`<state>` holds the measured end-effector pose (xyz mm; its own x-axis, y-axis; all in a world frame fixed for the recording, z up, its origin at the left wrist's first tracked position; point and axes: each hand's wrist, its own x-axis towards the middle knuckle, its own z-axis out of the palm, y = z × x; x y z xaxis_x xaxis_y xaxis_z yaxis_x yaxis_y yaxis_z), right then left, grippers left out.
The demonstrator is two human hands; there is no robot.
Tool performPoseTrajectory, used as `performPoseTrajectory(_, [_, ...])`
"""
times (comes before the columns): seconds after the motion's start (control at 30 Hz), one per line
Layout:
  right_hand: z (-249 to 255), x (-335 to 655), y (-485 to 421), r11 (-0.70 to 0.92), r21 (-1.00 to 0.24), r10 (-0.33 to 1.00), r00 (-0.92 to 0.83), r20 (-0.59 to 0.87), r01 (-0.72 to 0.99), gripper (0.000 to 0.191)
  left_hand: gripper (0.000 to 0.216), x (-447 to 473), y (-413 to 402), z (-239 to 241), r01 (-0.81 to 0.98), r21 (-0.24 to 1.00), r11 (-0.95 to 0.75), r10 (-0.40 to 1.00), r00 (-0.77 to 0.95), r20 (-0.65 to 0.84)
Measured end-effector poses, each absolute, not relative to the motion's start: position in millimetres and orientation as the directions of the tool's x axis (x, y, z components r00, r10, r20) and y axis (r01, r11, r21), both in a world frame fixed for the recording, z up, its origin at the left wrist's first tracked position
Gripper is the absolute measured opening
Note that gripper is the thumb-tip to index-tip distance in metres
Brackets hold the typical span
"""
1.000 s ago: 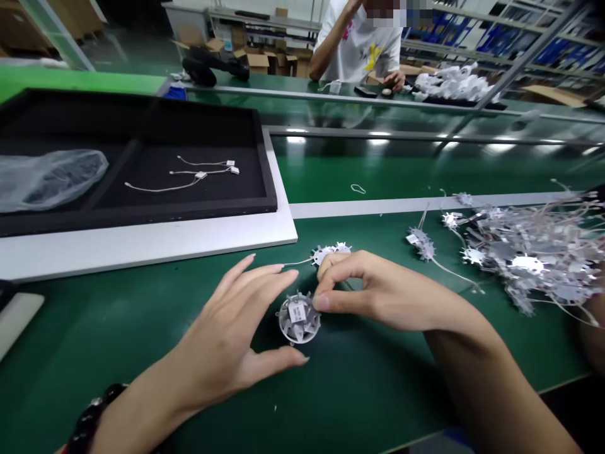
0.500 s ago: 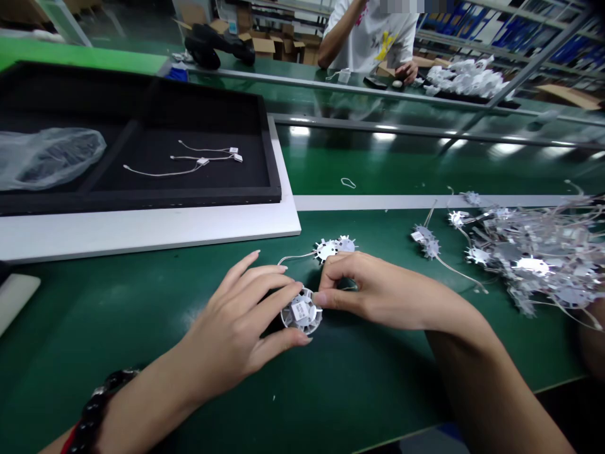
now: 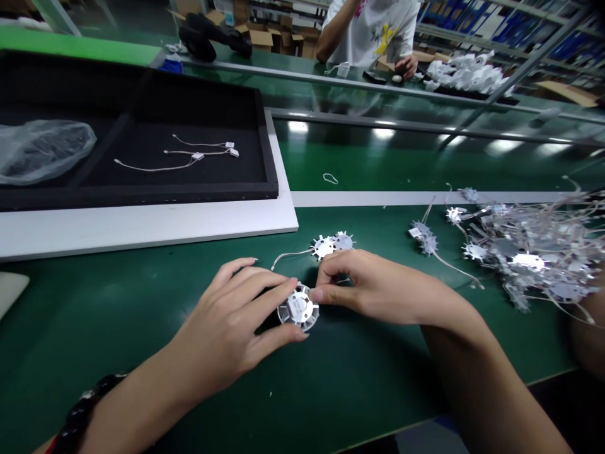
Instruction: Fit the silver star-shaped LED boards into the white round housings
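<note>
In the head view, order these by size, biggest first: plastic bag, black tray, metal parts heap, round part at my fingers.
1. Black tray
2. Metal parts heap
3. Plastic bag
4. Round part

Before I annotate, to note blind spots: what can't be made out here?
Head view:
Upper-left rim of the round part: behind left hand.
Any print on its white square: too small and blurred.
What the right hand pinches, if anything: hidden by its fingers.
Metal pile: overlap hides pieces; right edge cuts it off.
Clear bag: cut off by left edge.
</note>
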<state>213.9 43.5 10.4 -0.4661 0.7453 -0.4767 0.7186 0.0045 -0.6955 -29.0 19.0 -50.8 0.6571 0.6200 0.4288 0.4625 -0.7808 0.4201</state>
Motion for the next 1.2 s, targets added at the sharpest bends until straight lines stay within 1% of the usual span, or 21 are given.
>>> performPoseTrajectory(0.17, [10.4,212.5,42.1,0.025,-0.695,0.763,-0.463,-0.451,0.718,0.037,0.038,-30.7,19.8,-49.5,0.465,0.423,-0.778,0.622,0.67,0.407])
performPoseTrajectory(0.4, [10.6,212.9,41.8,0.05,-0.68,0.756,-0.473,-0.453,0.732,0.039,0.036,-30.4,20.3,-48.6,0.451,0.41,-0.793,0.601,0.688,0.407])
performPoseTrajectory(0.53, [10.6,212.6,42.4,0.056,-0.666,0.75,-0.472,-0.463,0.744,0.035,0.037,-29.9,21.7,-49.8,0.454,0.391,-0.8,0.593,0.694,0.409])
performPoseTrajectory(0.7, [11.5,212.7,41.7,0.059,-0.64,0.743,-0.462,-0.485,0.766,0.032,0.04,-29.1,19.9,-53.1,0.47,0.383,-0.795,0.596,0.719,0.356])
performPoseTrajectory(0.83, [13.6,213.6,41.2,0.054,-0.627,0.754,-0.443,-0.485,0.777,0.031,0.041,-29.3,16.7,-52.7,0.465,0.385,-0.797,0.595,0.713,0.371])
performPoseTrajectory(0.9, [15.3,214.5,41.5,0.054,-0.64,0.776,-0.435,-0.457,0.767,0.024,0.043,-29.1,15.9,-52.2,0.46,0.384,-0.801,0.592,0.709,0.384])
performPoseTrajectory(0.97, [16.9,216.1,42.2,0.066,-0.674,0.785,-0.455,-0.42,0.736,0.016,0.04,-28.6,16.0,-52.1,0.44,0.392,-0.808,0.58,0.714,0.392])
performPoseTrajectory(1.03, [17.7,218.1,43.0,0.087,-0.697,0.77,-0.492,-0.406,0.711,0.011,0.033,-28.0,16.9,-52.2,0.426,0.391,-0.816,0.566,0.726,0.39])
performPoseTrajectory(1.1, [17.6,220.0,43.8,0.111,-0.699,0.746,-0.524,-0.41,0.706,0.014,0.032,-27.2,18.6,-52.2,0.426,0.374,-0.824,0.555,0.739,0.381])
performPoseTrajectory(1.2, [16.8,221.6,44.6,0.155,-0.696,0.731,-0.555,-0.397,0.701,0.019,0.038,-25.8,22.1,-51.4,0.434,0.358,-0.826,0.552,0.752,0.362])
